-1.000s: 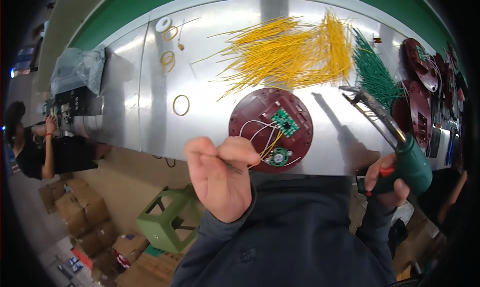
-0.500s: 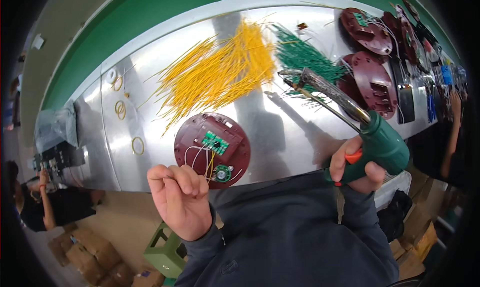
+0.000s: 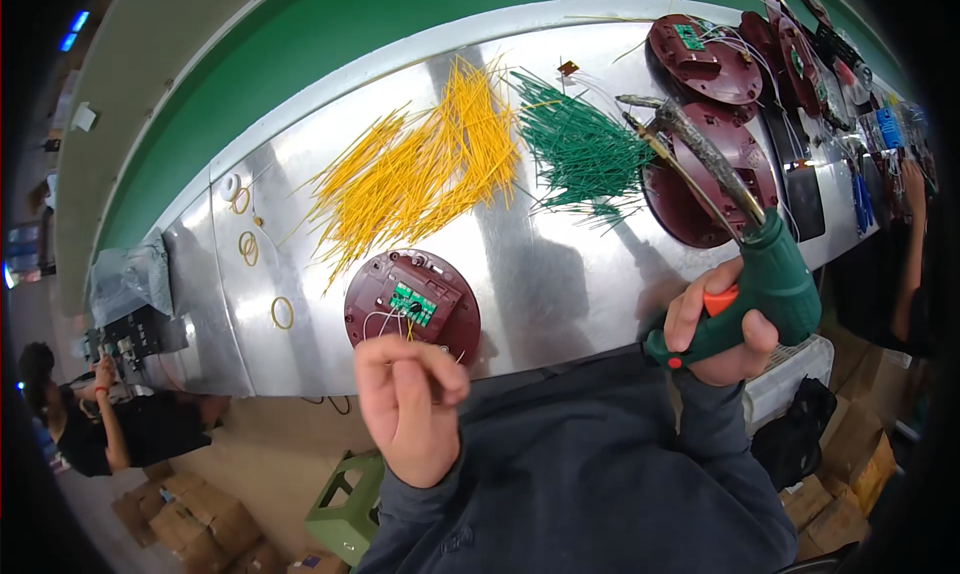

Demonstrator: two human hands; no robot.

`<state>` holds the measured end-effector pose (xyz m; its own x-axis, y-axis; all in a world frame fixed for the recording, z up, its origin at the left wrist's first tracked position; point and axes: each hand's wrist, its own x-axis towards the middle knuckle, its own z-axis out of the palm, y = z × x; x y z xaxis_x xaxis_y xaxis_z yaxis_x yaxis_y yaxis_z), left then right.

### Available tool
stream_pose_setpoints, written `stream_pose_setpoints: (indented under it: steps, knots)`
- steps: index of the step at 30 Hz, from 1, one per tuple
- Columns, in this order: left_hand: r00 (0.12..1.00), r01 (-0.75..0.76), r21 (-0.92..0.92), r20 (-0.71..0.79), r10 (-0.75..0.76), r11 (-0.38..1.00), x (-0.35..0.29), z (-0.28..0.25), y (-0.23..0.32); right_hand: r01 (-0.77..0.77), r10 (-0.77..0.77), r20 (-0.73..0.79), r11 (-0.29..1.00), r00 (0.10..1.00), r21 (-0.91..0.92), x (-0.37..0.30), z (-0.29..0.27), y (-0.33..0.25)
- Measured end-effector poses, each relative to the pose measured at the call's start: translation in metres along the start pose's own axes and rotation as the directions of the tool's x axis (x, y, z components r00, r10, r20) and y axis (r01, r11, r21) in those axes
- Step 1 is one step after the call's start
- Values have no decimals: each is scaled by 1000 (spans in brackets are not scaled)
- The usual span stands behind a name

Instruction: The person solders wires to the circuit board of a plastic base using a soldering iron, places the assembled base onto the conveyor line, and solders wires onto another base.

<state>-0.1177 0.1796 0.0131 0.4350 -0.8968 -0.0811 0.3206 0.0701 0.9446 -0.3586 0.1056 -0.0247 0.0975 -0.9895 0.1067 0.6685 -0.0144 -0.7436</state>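
My right hand (image 3: 718, 326) is wrapped round the grip of a green soldering gun (image 3: 785, 279) with an orange trigger; its blackened tip points up and left. My left hand (image 3: 412, 404) is closed in a pinch over the near part of a round maroon housing (image 3: 452, 309); what its fingers hold, if anything, is hidden. On the housing sits a small green circuit board (image 3: 411, 303) with thin white and yellow wires. Beyond the housing lies a heap of cut yellow wires (image 3: 430, 174), beside a smaller heap of green wires (image 3: 580, 144).
More maroon housings (image 3: 735, 74) crowd the right of the metal table (image 3: 530, 304), near a dark flat slab (image 3: 804, 199). To the left are yellow rings (image 3: 283, 313) and a clear plastic bag (image 3: 130, 279). A green stool (image 3: 345, 514) and cardboard boxes (image 3: 205, 519) stand below. Other people sit at both sides.
My left hand has moved right, over the lower part of the housing, covering the small round green part there. The soldering gun's tip now lies over the maroon housings instead of the green wires.
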Motion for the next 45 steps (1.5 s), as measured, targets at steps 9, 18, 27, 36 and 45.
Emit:
stream_pose_setpoints:
  steps: [9, 18, 27, 36, 45]
  knots:
    - [846, 533, -598, 380, -373, 599, 10, 9, -7, 56, -56, -5, 998, 998, 13, 2, 1, 0]
    - [848, 530, -402, 271, -455, 747, 9, 17, -2, 57, -57, 30, 998, 998, 7, 1, 1, 2]
    - [879, 460, -386, 323, -350, 800, 4, 11, -12, 53, -53, 63, 999, 997, 5, 1, -2, 2]
    - [906, 398, -355, 298, -301, 846, 2, 14, -17, 56, -56, 17, 998, 998, -1, 1, 0, 2]
    - [908, 358, -428, 365, -204, 830, 3, 9, -29, 45, -45, -25, 999, 999, 13, 1, 3, 1]
